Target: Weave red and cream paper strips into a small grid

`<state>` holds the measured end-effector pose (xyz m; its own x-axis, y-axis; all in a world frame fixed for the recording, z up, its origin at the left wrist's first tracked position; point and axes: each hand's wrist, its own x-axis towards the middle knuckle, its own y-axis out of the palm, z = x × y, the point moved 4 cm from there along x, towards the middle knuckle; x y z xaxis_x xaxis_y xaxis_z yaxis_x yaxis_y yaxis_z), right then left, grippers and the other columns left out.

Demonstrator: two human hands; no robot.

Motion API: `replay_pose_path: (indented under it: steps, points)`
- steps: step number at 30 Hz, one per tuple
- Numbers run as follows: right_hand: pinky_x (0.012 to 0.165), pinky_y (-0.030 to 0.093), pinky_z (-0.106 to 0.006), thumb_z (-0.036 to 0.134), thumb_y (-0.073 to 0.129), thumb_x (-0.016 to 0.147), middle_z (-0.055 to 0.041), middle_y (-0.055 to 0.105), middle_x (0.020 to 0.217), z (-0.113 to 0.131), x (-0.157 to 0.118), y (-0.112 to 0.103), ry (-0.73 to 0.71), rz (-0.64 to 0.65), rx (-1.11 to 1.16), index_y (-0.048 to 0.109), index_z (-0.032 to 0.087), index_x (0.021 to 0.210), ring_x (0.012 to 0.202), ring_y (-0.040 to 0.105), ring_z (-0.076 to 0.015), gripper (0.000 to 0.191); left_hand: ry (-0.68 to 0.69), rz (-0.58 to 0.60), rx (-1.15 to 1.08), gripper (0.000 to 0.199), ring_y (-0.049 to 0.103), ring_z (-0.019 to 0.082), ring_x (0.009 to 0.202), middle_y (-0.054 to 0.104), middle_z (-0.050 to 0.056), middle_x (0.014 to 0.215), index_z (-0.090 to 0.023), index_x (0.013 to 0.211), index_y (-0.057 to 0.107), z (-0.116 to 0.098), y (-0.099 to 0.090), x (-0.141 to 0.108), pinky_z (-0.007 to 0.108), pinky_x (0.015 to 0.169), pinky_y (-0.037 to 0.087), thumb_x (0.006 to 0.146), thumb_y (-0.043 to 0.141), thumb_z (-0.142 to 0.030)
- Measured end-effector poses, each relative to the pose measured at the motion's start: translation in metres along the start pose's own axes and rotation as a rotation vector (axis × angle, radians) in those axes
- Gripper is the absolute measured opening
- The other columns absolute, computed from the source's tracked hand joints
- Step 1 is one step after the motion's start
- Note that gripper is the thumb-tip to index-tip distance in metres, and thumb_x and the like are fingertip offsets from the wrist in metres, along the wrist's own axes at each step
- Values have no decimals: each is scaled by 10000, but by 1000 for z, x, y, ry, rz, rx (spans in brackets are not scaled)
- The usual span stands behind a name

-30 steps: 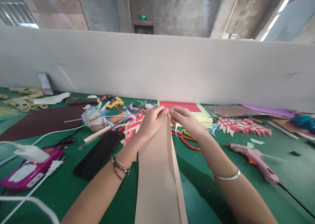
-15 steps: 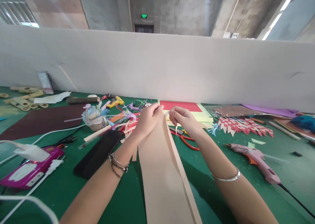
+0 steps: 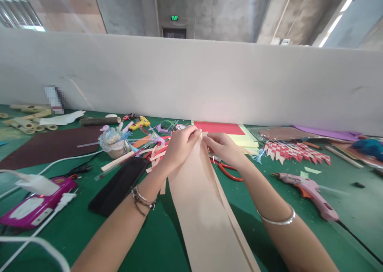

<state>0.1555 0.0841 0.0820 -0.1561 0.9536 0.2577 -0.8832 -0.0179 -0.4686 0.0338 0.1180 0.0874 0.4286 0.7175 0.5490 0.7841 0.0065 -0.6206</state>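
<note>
A long beige paper sheet (image 3: 203, 208) runs from my hands toward me, with a narrow band along its right side folded or partly split off. My left hand (image 3: 182, 144) is closed, pinching the sheet's far end between thumb and fingers. Close beside it, my right hand (image 3: 226, 147) is also closed, its fingertips on the right edge of the same end. A thin curled end hangs below the right fingers. Red-handled scissors (image 3: 229, 172) lie under the right hand, their blades partly hidden.
To the left lie a black phone-like slab (image 3: 119, 186), a small decorated pot (image 3: 115, 144) and a magenta power strip (image 3: 38, 204) with white cables. A pink glue gun (image 3: 309, 192) and red-white woven paper (image 3: 296, 152) lie right. A white partition (image 3: 191, 80) stands behind.
My right hand has moved left, nearer to my left hand, and its fingers have closed in on the sheet's edge. The near end of the sheet has swung to the right.
</note>
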Motion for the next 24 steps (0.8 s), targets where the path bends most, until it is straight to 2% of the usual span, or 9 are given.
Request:
replay_pose_path:
  steps: [9,14,18,24]
  points:
    - [485,299,-212,392,453,805,57,398,500,-8,2,3,34,44,203,405,181,535,474,378,-73,346,0,-68,16,305,321,94,491,310,-49,515,-182,599,356,-1,-4,-1,232,498,227,877,365,-307]
    - [462,270,-211,392,474,798,51,418,491,-18,4,-1,86,6,173,441,177,546,459,365,-72,332,-3,-141,41,312,334,90,476,299,-53,498,-179,585,367,1,-12,1,229,491,226,871,384,-303]
    - [490,292,-227,463,410,828,9,498,590,-15,1,-2,71,44,119,531,168,631,510,416,-91,375,-14,-127,109,325,332,91,465,319,-52,485,-178,573,376,1,-14,1,232,485,212,868,390,-314]
    - [443,183,-236,453,438,811,54,285,507,-9,-4,3,80,103,-60,334,185,538,460,253,-70,396,-10,-107,128,270,307,92,465,324,-52,488,-180,619,443,-3,-13,-1,228,479,198,855,395,-303]
